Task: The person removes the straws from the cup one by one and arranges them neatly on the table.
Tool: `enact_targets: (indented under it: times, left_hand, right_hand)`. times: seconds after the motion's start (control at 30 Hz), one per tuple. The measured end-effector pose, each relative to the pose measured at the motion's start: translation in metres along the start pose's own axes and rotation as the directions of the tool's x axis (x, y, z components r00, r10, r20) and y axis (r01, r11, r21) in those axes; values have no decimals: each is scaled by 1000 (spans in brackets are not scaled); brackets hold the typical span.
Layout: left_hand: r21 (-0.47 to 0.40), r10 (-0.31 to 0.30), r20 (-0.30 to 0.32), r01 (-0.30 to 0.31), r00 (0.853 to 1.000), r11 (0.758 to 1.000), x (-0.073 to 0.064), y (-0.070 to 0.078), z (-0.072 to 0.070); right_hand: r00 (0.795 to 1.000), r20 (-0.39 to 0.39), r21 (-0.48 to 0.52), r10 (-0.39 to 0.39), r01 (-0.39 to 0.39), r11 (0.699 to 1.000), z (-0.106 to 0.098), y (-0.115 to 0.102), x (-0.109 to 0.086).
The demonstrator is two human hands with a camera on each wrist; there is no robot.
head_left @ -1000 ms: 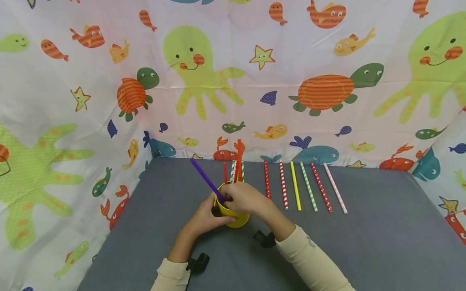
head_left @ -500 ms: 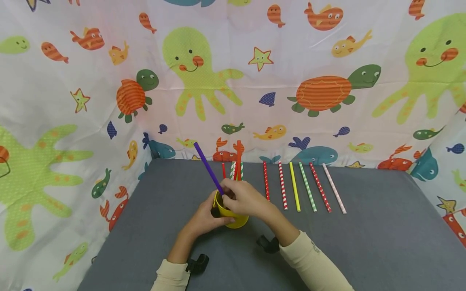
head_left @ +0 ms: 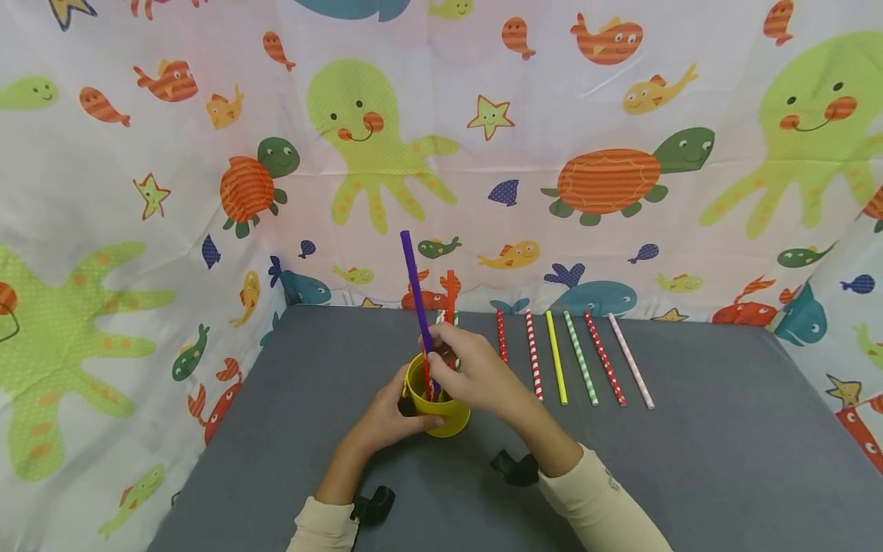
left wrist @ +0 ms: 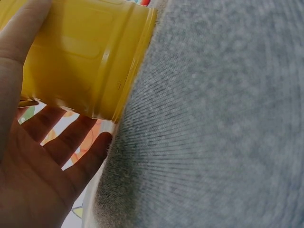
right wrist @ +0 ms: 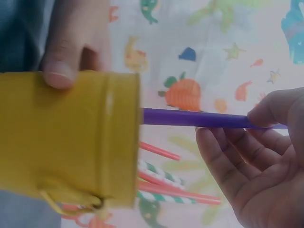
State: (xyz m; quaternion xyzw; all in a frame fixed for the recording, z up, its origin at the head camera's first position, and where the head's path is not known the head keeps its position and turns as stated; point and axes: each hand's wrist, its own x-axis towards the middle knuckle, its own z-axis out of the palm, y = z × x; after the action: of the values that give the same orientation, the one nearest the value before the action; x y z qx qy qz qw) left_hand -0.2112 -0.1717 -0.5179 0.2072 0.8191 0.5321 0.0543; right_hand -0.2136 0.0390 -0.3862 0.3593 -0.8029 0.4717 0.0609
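A small yellow metal bucket [head_left: 450, 420] stands on the grey table, tilted slightly in the head view. My left hand [head_left: 378, 420] grips its left side, the thumb [left wrist: 21, 35] lying against the bucket wall [left wrist: 78, 52]. Above the rim, my right hand [head_left: 476, 374] pinches a purple straw [head_left: 415, 287] between thumb and fingers; its lower end is inside the bucket, as the right wrist view shows the purple straw [right wrist: 175, 117] emerging past the rim. Several other straws lean out of the bucket, among them a red straw [right wrist: 204, 198] and a green-striped straw [right wrist: 159, 171].
Right of the bucket lies a row of straws: red-striped [head_left: 533, 354], yellow [head_left: 556, 357], green [head_left: 581, 357], pink [head_left: 631, 360] and dotted red [head_left: 605, 357]. A sea-animal curtain [head_left: 441, 92] closes off the back and sides of the grey table [head_left: 690, 475].
The purple straw has swung from leaning left to nearly upright and risen higher out of the bucket. My right hand has lifted slightly with it; the left hand stays on the bucket.
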Motion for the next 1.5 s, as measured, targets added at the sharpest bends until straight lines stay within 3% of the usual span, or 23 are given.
enact_targets:
  times: [0.17,0.4,0.73,1.17,1.33,1.5]
  left_hand:
    - [-11,10,-6,-10,1000,1000,0,-1,0]
    - [-21,15,-16,-15,1000,1000,-1,-2,1]
    - [-25,-12,-9,12,1000,1000,1,2,2]
    - [-38,-17,-21,17,1000,999,-1,1,2]
    - [-36,-34,-31,33,999,999,0,-1,3]
    - [-32,-20,-24,20,1000,999,0,-3,3]
  right_hand:
    - [996,-86,-1,-36,36,999,-14,-2,-2]
    - [972,-217,-6,-94,95,995,-42,6,-11]
    - [931,-360,-81,58,-93,992,-88,33,-44]
    - [880,-461,-184,116,-222,958,-127,58,-81]
    - [852,-489,-218,188,-328,919,-147,66,-97]
    - [827,-479,-291,296,-468,835,-172,78,-117]
